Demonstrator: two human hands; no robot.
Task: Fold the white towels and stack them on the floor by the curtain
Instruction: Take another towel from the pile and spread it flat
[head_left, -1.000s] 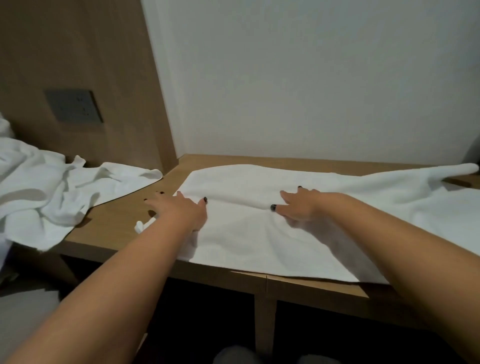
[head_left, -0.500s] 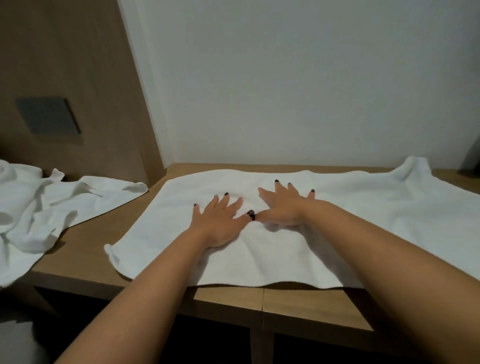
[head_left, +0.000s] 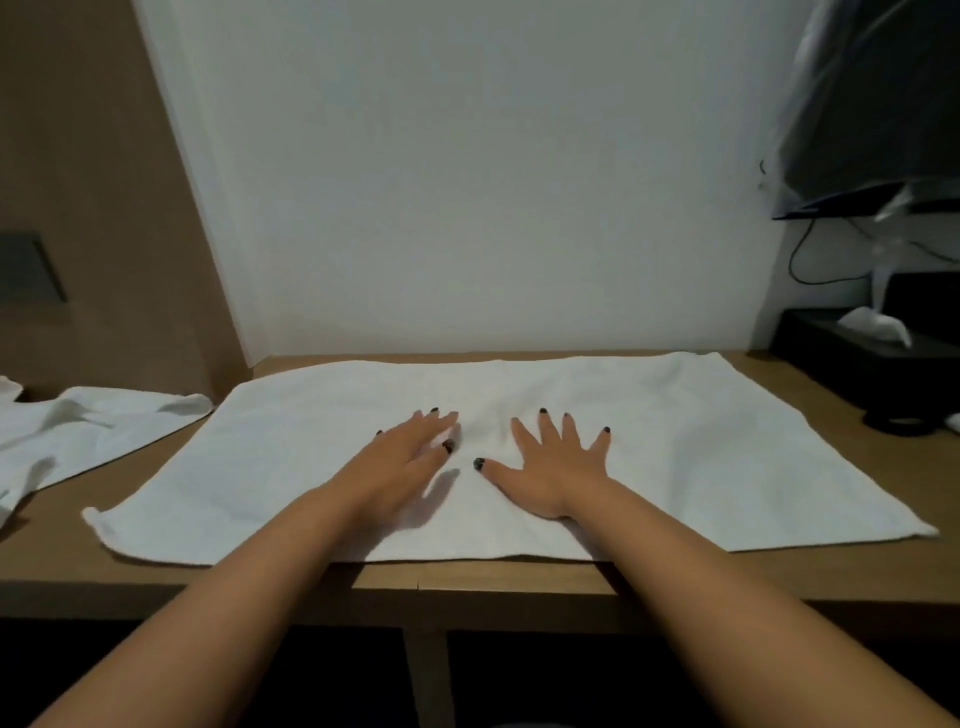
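Both hands (head_left: 483, 462) flat on towel (head_left: 701, 457)

Spread towel (head_left: 701, 457): white, flat, laid lengthwise across the bench (head_left: 467, 582), near edge along the bench's front.
Crumpled towel (head_left: 88, 436): white, rumpled, at bench's left end.

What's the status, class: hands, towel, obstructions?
Left hand, right hand open, flat on spread towel. No fold made yet. Crumpled towel lies left, apart.
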